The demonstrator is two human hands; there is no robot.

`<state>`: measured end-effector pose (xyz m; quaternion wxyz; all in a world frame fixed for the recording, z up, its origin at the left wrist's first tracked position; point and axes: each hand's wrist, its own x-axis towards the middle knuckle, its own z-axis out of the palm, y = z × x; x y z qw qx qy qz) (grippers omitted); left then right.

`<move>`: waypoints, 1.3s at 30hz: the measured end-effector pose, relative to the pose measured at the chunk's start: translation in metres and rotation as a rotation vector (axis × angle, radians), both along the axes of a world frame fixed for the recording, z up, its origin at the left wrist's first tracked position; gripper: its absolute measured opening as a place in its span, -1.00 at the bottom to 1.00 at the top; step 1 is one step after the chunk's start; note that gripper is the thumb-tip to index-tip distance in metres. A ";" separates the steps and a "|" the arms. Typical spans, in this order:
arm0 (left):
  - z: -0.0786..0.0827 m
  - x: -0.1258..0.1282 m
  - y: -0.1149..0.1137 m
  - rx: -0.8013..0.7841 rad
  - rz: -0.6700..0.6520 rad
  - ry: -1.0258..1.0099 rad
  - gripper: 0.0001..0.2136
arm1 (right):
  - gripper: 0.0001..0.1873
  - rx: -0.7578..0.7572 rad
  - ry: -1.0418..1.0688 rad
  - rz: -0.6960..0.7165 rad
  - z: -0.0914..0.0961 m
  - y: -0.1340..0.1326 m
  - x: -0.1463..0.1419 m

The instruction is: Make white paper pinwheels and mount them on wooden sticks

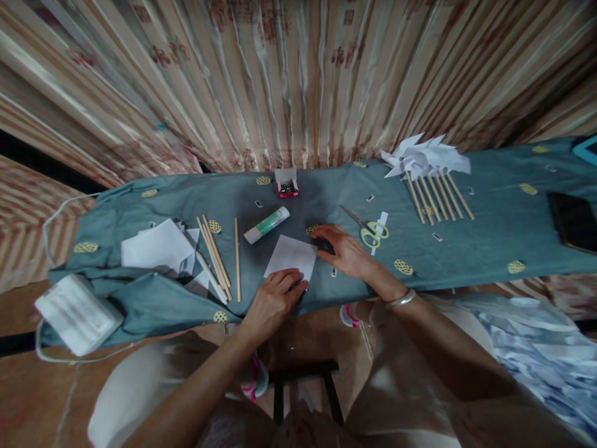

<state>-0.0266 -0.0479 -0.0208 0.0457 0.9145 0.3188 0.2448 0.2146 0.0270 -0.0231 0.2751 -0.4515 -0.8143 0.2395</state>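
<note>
A square sheet of white paper point(293, 254) lies flat on the cloth in front of me. My left hand point(277, 294) rests on its near edge, fingers laid over the paper and slightly bent. Just off the right corner of the sheet is my right hand point(342, 250), thumb and fingers apart with nothing visible between them. A glue stick point(267, 225) with a green and white label lies beyond the paper, to the left. To the right of my right hand are scissors point(370, 233) with light green handles, lying over a narrow white paper strip point(383, 219).
Behind the glue stick stands an open red box point(287, 186) of small metal pins. Wooden sticks point(215, 258) and loose white paper point(158, 247) lie left. Several white paper pinwheels point(426, 157) on sticks lie right, with a dark phone point(573, 221) beyond. A white packet point(78, 314) sits at the left edge.
</note>
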 end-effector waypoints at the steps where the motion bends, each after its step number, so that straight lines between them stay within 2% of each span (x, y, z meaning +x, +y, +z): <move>1: 0.000 0.000 0.000 -0.003 0.001 -0.004 -0.80 | -0.70 0.002 -0.002 -0.029 0.000 0.002 0.002; 6: -0.002 0.000 0.003 -0.040 0.002 -0.075 -0.83 | -0.73 0.000 0.001 -0.147 0.003 0.001 0.005; 10: -0.004 0.000 0.004 -0.062 0.034 -0.119 -0.83 | -0.75 -0.014 0.037 -0.145 0.008 -0.009 0.003; 16: -0.002 0.002 0.000 -0.024 0.031 -0.026 -0.82 | -0.48 0.037 -0.086 -0.050 0.006 -0.018 -0.002; 23: 0.003 0.002 0.004 -0.067 0.001 0.089 -0.76 | -0.75 -0.039 -0.036 -0.032 0.003 -0.001 0.004; 30: 0.001 -0.002 -0.001 -0.071 -0.046 0.033 -0.78 | -0.73 -0.071 -0.005 -0.048 0.004 0.009 0.005; 35: -0.001 -0.003 -0.002 -0.092 -0.019 -0.048 -0.80 | -0.69 -0.001 -0.029 -0.098 0.014 -0.006 0.000; 39: 0.000 -0.004 0.002 -0.171 0.042 -0.212 -0.81 | -0.59 0.025 -0.028 0.065 0.026 -0.030 -0.011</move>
